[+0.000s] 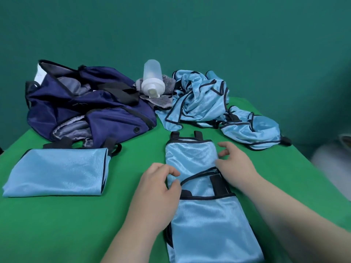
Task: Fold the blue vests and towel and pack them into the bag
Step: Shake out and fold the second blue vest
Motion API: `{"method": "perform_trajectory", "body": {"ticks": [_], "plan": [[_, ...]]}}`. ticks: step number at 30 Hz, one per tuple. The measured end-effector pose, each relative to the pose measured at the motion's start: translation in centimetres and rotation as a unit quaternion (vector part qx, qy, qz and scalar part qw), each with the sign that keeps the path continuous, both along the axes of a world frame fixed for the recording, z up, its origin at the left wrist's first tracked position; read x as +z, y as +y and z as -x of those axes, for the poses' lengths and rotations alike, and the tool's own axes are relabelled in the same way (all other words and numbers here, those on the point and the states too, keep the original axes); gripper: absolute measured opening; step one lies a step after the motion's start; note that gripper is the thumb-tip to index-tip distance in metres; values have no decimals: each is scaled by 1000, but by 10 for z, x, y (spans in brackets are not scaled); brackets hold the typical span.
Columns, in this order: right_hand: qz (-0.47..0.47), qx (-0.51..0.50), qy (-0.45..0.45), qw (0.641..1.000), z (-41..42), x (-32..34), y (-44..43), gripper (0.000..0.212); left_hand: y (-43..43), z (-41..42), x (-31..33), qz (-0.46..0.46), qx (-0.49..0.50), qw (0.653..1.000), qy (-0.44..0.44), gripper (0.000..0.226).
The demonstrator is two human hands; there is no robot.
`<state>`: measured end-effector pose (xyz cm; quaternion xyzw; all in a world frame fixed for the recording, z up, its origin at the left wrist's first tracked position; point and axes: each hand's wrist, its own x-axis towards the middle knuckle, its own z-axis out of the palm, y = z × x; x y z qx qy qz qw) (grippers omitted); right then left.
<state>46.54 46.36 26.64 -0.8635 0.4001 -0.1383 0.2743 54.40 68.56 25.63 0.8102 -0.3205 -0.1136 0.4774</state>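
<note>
Left grip [159, 185] curled, right grip [235, 164] loosely spread, forearms forward

Open table [136, 149] between folded vest [57, 171] and narrow vest [199, 211]; bag [85, 105], bottle [152, 80] block beyond.

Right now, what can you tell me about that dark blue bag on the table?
The dark blue bag lies slumped and open at the far left of the green table. It looks like thin, slightly shiny fabric with black trim, black straps, a grey lining and a black snap on the front. A white label shows at its back corner. The grey striped towel rests against its right end.
</note>
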Motion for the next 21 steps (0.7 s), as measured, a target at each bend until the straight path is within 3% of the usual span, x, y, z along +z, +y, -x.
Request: {"method": "perform_trajectory", "body": {"ticks": [7, 12, 17, 21], "plan": [[36, 54, -7, 998, -20, 2, -8, 45, -4, -7, 1, -40, -18, 999, -20, 9], [40, 39, -92, 994, -23, 2, -16, 41, -8, -7, 3, -63, -55, 995, -48, 9], [129, 60, 42, 989, -20, -9, -19, 48, -9, -8, 0, -89, -94, 990, -54, 18], [169, 104, 2, 980, -18, -13, -18, 39, -9, -11, 1, -78, -90, 992, -53, 22]]}}
